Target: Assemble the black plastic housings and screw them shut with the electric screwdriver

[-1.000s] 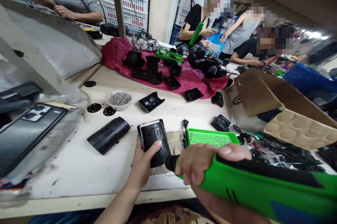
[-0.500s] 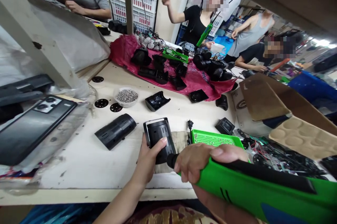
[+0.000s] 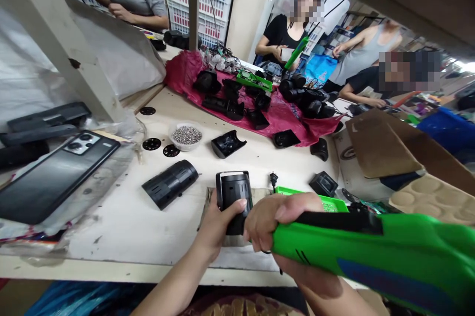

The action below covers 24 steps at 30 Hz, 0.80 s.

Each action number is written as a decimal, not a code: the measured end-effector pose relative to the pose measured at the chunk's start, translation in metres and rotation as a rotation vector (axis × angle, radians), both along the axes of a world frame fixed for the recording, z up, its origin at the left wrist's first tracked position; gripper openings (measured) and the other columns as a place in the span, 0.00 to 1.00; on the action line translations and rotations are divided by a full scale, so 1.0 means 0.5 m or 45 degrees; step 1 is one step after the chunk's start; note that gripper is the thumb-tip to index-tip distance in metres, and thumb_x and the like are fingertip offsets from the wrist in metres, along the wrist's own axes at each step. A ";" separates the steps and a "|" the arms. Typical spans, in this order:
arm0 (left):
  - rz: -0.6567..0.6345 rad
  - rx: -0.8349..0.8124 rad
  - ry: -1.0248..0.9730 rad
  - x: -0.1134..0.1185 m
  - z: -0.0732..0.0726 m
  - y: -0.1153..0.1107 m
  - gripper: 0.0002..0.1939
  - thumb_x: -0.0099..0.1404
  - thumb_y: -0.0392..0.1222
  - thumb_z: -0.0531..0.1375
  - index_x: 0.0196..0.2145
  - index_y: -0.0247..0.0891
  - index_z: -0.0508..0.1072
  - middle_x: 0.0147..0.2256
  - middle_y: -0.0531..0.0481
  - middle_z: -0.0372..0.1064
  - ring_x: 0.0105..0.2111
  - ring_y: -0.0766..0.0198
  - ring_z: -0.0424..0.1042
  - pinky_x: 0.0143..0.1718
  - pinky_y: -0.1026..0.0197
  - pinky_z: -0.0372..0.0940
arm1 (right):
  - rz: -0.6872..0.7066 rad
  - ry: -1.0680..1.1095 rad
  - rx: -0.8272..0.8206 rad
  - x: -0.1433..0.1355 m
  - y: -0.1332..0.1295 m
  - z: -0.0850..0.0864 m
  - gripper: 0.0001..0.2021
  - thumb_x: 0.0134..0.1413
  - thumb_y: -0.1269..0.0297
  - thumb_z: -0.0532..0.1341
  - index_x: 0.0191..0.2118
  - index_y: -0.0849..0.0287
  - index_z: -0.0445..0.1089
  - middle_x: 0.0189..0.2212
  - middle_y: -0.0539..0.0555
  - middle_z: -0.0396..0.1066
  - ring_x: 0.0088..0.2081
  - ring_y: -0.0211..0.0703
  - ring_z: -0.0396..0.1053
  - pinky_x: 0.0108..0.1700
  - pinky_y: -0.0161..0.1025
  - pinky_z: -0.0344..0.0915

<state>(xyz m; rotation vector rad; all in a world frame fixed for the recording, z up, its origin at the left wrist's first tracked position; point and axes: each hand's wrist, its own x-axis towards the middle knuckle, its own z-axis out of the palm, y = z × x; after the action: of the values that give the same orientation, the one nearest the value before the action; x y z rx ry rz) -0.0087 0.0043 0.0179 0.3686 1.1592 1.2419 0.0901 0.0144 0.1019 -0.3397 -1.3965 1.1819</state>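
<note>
Near the front of the white table, my left hand [image 3: 217, 224] grips a black plastic housing [image 3: 235, 188], thumb across its face. My right hand [image 3: 274, 219] is wrapped round the front of a green power screwdriver [image 3: 334, 242] that reaches to the right edge. The tool's tip is hidden behind my right fingers, close against the housing's right side. Left of the housing lies a black cylindrical shell [image 3: 170, 183]. A bowl of small metal screws [image 3: 186, 136] and an open black half-shell [image 3: 227, 144] are farther back. Partly behind my right hand is a green tray [image 3: 336, 204].
A large phone [image 3: 52, 177] lies at left beside a slanted post [image 3: 74, 54]. Black parts cover a pink sheet [image 3: 178, 71] at the back. A cardboard box [image 3: 374, 145] stands at right. Several people sit or stand beyond the table.
The view has shifted, so the table's items appear slightly farther right. The screwdriver's black nose has gone out of sight behind my right hand. A person in black has lowered a raised arm.
</note>
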 end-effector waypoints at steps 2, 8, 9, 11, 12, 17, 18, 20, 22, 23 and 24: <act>0.009 -0.018 -0.018 -0.001 0.002 0.002 0.27 0.48 0.48 0.70 0.45 0.40 0.71 0.36 0.48 0.74 0.39 0.52 0.73 0.42 0.53 0.66 | -0.047 0.036 0.012 -0.001 0.001 -0.004 0.23 0.51 0.33 0.55 0.42 0.45 0.68 0.17 0.44 0.61 0.15 0.40 0.62 0.19 0.39 0.66; 0.040 0.022 -0.026 -0.001 -0.001 0.004 0.24 0.49 0.48 0.69 0.44 0.38 0.72 0.36 0.48 0.74 0.40 0.54 0.72 0.43 0.55 0.65 | -0.006 0.092 -0.016 -0.005 0.011 -0.013 0.18 0.52 0.38 0.59 0.40 0.45 0.67 0.16 0.43 0.60 0.14 0.39 0.61 0.18 0.37 0.66; 0.035 0.022 -0.016 -0.002 -0.001 0.004 0.24 0.49 0.47 0.69 0.43 0.38 0.72 0.36 0.48 0.74 0.40 0.54 0.72 0.43 0.55 0.65 | -0.010 0.104 -0.009 -0.007 0.011 -0.013 0.17 0.52 0.39 0.59 0.39 0.45 0.67 0.16 0.43 0.59 0.13 0.38 0.60 0.17 0.37 0.65; 0.012 0.012 -0.011 -0.004 -0.001 0.005 0.25 0.49 0.47 0.70 0.43 0.37 0.72 0.36 0.47 0.74 0.39 0.54 0.72 0.43 0.55 0.64 | -0.040 0.137 0.026 -0.008 0.010 -0.012 0.18 0.52 0.39 0.59 0.40 0.44 0.67 0.15 0.42 0.58 0.13 0.38 0.58 0.15 0.36 0.63; -0.006 0.007 -0.022 -0.005 0.000 0.006 0.25 0.49 0.48 0.69 0.44 0.37 0.72 0.35 0.47 0.74 0.39 0.53 0.72 0.42 0.54 0.65 | -0.052 0.143 0.043 -0.008 0.009 -0.012 0.18 0.52 0.38 0.59 0.41 0.44 0.67 0.16 0.42 0.58 0.13 0.38 0.58 0.16 0.36 0.63; -0.080 -0.010 -0.085 -0.008 0.002 0.008 0.29 0.48 0.49 0.69 0.47 0.37 0.70 0.38 0.45 0.75 0.40 0.51 0.74 0.43 0.52 0.65 | -0.075 0.136 0.042 -0.003 -0.003 -0.018 0.23 0.52 0.42 0.62 0.51 0.43 0.66 0.19 0.44 0.63 0.16 0.39 0.61 0.21 0.38 0.67; -0.078 -0.012 -0.080 -0.006 0.001 0.007 0.29 0.48 0.49 0.70 0.47 0.37 0.70 0.38 0.44 0.75 0.40 0.51 0.73 0.43 0.52 0.65 | -0.082 0.148 0.035 -0.004 -0.003 -0.019 0.23 0.52 0.40 0.61 0.50 0.44 0.67 0.19 0.45 0.64 0.16 0.39 0.61 0.21 0.38 0.66; -0.056 -0.009 -0.061 -0.003 -0.001 0.007 0.29 0.48 0.49 0.70 0.46 0.37 0.70 0.38 0.44 0.74 0.41 0.52 0.73 0.43 0.53 0.65 | -0.076 0.174 0.020 -0.009 -0.001 -0.020 0.23 0.51 0.37 0.60 0.47 0.45 0.69 0.19 0.45 0.63 0.16 0.38 0.60 0.20 0.37 0.65; -0.024 0.010 -0.045 0.000 -0.002 0.007 0.28 0.48 0.49 0.69 0.45 0.36 0.71 0.37 0.45 0.74 0.40 0.52 0.73 0.43 0.53 0.65 | -0.036 0.210 -0.008 -0.015 0.004 -0.018 0.20 0.51 0.39 0.61 0.44 0.46 0.70 0.18 0.44 0.62 0.16 0.37 0.60 0.19 0.36 0.65; -0.009 0.023 -0.036 0.001 -0.003 0.007 0.27 0.48 0.49 0.69 0.44 0.36 0.71 0.36 0.46 0.74 0.40 0.52 0.72 0.43 0.54 0.65 | 0.003 0.222 -0.033 -0.017 0.008 -0.016 0.19 0.51 0.41 0.62 0.43 0.46 0.70 0.17 0.44 0.61 0.16 0.37 0.60 0.19 0.35 0.64; 0.002 0.036 -0.028 0.001 -0.002 0.006 0.26 0.48 0.48 0.69 0.43 0.36 0.72 0.36 0.46 0.74 0.40 0.52 0.72 0.43 0.54 0.64 | 0.046 0.217 -0.065 -0.017 0.011 -0.015 0.18 0.51 0.42 0.64 0.42 0.47 0.70 0.17 0.44 0.61 0.16 0.37 0.60 0.19 0.35 0.64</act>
<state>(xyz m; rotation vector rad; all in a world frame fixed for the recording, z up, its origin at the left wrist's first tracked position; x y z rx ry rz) -0.0081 0.0073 0.0167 0.3747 1.1244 1.2618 0.0816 0.0197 0.0946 -0.2444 -1.2311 1.2480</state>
